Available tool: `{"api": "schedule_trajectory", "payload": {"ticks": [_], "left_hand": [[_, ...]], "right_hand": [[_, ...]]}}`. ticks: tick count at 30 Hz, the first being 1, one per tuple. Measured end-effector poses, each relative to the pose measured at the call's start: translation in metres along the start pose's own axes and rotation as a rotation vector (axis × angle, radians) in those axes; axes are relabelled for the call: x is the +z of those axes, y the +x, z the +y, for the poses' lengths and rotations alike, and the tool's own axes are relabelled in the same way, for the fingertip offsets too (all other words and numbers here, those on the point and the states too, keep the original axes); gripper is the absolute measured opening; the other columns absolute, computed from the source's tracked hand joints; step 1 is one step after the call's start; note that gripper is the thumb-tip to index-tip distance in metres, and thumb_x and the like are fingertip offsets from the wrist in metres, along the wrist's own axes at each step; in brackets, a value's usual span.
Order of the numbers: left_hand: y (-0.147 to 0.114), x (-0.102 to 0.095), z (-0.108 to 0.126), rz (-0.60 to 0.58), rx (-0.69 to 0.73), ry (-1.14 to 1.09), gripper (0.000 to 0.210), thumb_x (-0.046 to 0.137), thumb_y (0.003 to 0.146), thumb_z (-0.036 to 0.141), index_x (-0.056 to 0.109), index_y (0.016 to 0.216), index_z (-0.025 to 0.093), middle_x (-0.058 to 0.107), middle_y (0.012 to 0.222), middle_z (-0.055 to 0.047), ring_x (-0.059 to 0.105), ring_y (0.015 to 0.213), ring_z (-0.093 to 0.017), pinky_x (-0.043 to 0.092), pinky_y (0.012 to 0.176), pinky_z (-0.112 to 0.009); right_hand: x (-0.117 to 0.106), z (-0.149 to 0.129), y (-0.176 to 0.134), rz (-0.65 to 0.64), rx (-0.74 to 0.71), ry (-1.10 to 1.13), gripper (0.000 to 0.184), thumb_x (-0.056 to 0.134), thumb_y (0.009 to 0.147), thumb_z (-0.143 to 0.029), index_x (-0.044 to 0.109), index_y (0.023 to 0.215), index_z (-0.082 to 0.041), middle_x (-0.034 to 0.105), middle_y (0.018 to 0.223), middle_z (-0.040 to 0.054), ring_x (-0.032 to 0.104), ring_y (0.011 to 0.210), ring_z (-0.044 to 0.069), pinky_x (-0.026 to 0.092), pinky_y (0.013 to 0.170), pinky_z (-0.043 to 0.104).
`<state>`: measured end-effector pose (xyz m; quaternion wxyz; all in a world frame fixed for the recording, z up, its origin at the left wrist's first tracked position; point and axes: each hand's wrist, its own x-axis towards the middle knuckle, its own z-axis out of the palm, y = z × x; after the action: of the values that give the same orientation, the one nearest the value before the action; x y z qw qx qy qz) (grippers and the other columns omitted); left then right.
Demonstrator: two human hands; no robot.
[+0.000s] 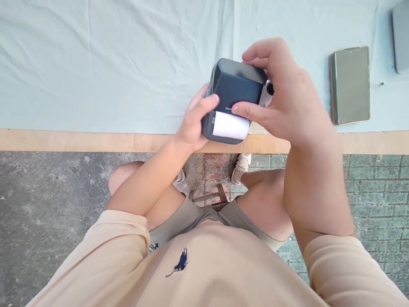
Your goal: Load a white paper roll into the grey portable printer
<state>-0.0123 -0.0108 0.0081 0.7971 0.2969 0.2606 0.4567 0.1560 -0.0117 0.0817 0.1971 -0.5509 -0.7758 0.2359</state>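
"Head view, printer (pixel 238 87) just past twelve o'clock, up over the near edge of the table (pixel 96 140)! Who has it?"

"Left hand (pixel 194 123), clamped on its nine o'clock side, thumb in front, other fingers mostly hidden."

"And the right hand (pixel 292 94)?"

"Arching in from three o'clock, thumb on the front, fingers spread away from it by the far corner. Gripping? Can't tell!"

"Danger?"

"If the left loosens while the right pushes, it could tip toward six o'clock and hit the floor (pixel 57 213)."

"And the paper (pixel 230 125), low at six?"

"Right thumb's just above; a downward slip could crease it. Phone (pixel 353 85), three o'clock, lies well apart."
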Motion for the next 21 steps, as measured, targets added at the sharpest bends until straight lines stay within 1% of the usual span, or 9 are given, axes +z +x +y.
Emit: {"api": "schedule_trajectory", "payload": {"ticks": [4, 6, 8, 10, 13, 15, 17, 19, 21], "left_hand": [[0.006, 0.001, -0.001, 0.150, -0.019, -0.109, 0.032, 0.037, 0.091, 0.033, 0.063, 0.090, 0.016, 0.068, 0.088, -0.004, 0.067, 0.091, -0.015, 0.056, 0.083, -0.027], [0.008, 0.000, -0.002, 0.232, -0.035, -0.116, 0.024, 0.040, 0.090, 0.030, 0.060, 0.084, 0.017, 0.065, 0.085, -0.002, 0.067, 0.106, -0.017, 0.056, 0.091, -0.029], [0.010, -0.001, -0.004, 0.289, -0.039, -0.103, 0.021, 0.042, 0.091, 0.030, 0.057, 0.082, 0.018, 0.064, 0.087, -0.001, 0.062, 0.122, -0.020, 0.055, 0.098, -0.032], [0.011, -0.004, -0.007, 0.317, -0.050, -0.068, 0.023, 0.041, 0.092, 0.033, 0.056, 0.084, 0.019, 0.065, 0.092, -0.003, 0.058, 0.128, -0.022, 0.054, 0.101, -0.034], [0.013, -0.006, -0.009, 0.261, -0.044, -0.013, 0.026, 0.041, 0.091, 0.037, 0.059, 0.090, 0.018, 0.064, 0.092, -0.004, 0.058, 0.127, -0.023, 0.054, 0.101, -0.035], [0.012, -0.006, -0.009, 0.217, -0.013, -0.015, 0.027, 0.042, 0.091, 0.039, 0.061, 0.091, 0.019, 0.062, 0.089, -0.003, 0.060, 0.123, -0.023, 0.054, 0.100, -0.035], [0.010, -0.005, -0.006, 0.145, -0.013, -0.043, 0.033, 0.041, 0.092, 0.044, 0.063, 0.094, 0.020, 0.064, 0.091, -0.004, 0.061, 0.120, -0.024, 0.054, 0.100, -0.037], [0.006, -0.003, -0.003, 0.033, -0.045, -0.065, 0.041, 0.035, 0.094, 0.049, 0.066, 0.100, 0.022, 0.066, 0.095, -0.006, 0.061, 0.120, -0.025, 0.053, 0.102, -0.039], [0.003, -0.001, -0.002, -0.024, -0.057, -0.070, 0.043, 0.035, 0.094, 0.049, 0.067, 0.104, 0.022, 0.067, 0.093, -0.007, 0.060, 0.118, -0.027, 0.053, 0.101, -0.040]], "right_hand": [[-0.005, 0.005, 0.000, 0.056, -0.136, -0.069, 0.037, 0.071, 0.080, -0.033, 0.052, 0.111, -0.028, 0.059, 0.123, 0.0071, 0.054, 0.119, 0.024, 0.048, 0.096, 0.039], [-0.008, 0.005, -0.001, 0.003, -0.139, -0.106, 0.039, 0.072, 0.079, -0.035, 0.054, 0.112, -0.028, 0.057, 0.125, 0.0094, 0.054, 0.121, 0.025, 0.049, 0.095, 0.040], [-0.009, 0.004, -0.002, 0.028, -0.116, -0.162, 0.037, 0.071, 0.081, -0.036, 0.054, 0.113, -0.031, 0.055, 0.128, 0.0093, 0.053, 0.124, 0.026, 0.050, 0.094, 0.041], [-0.006, 0.001, -0.002, 0.148, -0.109, -0.229, 0.030, 0.069, 0.082, -0.039, 0.056, 0.109, -0.031, 0.059, 0.121, 0.0077, 0.057, 0.116, 0.026, 0.051, 0.089, 0.040], [0.004, 0.000, 0.000, 0.406, -0.109, -0.276, 0.014, 0.058, 0.090, -0.039, 0.061, 0.096, -0.026, 0.060, 0.086, 0.0022, 0.063, 0.083, 0.021, 0.050, 0.074, 0.037], [0.011, 0.000, 0.003, 0.598, -0.073, -0.254, 0.017, 0.051, 0.095, -0.034, 0.062, 0.088, -0.022, 0.049, 0.068, -0.0008, 0.057, 0.064, 0.016, 0.046, 0.065, 0.034], [0.014, 0.001, 0.005, 0.735, -0.020, -0.200, 0.023, 0.047, 0.098, -0.033, 0.062, 0.086, -0.020, 0.049, 0.070, 0.0005, 0.056, 0.059, 0.014, 0.044, 0.060, 0.033], [0.011, -0.001, 0.007, 0.687, -0.019, -0.146, 0.022, 0.048, 0.097, -0.035, 0.062, 0.085, -0.023, 0.055, 0.082, 0.0024, 0.062, 0.067, 0.016, 0.047, 0.062, 0.033], [0.005, -0.004, 0.009, 0.461, -0.052, -0.170, 0.017, 0.051, 0.094, -0.035, 0.060, 0.083, -0.026, 0.062, 0.086, 0.0011, 0.068, 0.082, 0.019, 0.051, 0.072, 0.035]]}}
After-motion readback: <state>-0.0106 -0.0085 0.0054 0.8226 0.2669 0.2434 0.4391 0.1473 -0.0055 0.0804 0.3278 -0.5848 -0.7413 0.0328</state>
